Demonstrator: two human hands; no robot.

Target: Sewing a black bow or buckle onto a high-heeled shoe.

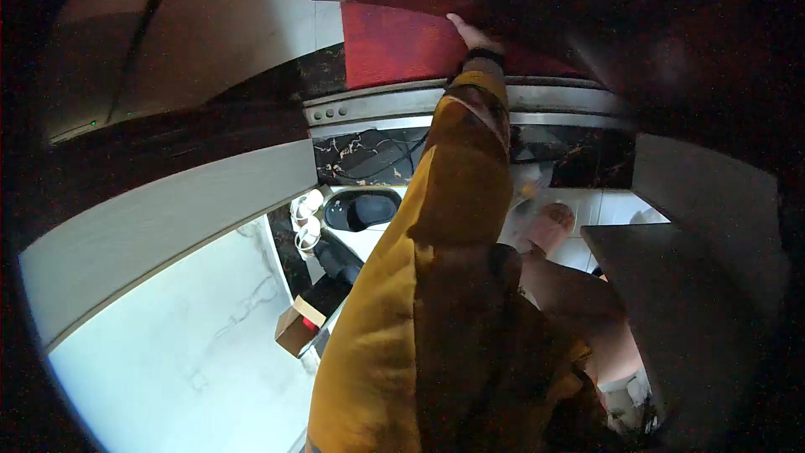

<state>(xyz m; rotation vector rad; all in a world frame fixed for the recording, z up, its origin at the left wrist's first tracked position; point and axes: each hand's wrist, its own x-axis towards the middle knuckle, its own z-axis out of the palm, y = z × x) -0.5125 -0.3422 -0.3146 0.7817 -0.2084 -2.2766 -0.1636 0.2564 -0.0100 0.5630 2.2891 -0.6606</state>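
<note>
My left arm in a mustard-yellow sleeve (465, 176) stretches from the lower edge to the top middle. A dark band circles its wrist. The hand, which I take for my left hand (476, 36), reaches over a flat red surface (398, 44), right at the edge of a dark overhanging shape. One digit points out to the left; the other fingers are lost in shadow. No held thing shows, and I cannot tell whether the hand touches the surface. My right hand is out of view.
A pale metal strip (377, 103) runs below the red surface, above a black marbled panel (365, 158). Further down are a black basin (362, 210), white rounded objects (308, 218) and a small cardboard box (295, 334). A bare leg (599, 310) shows beside a grey panel (679, 310).
</note>
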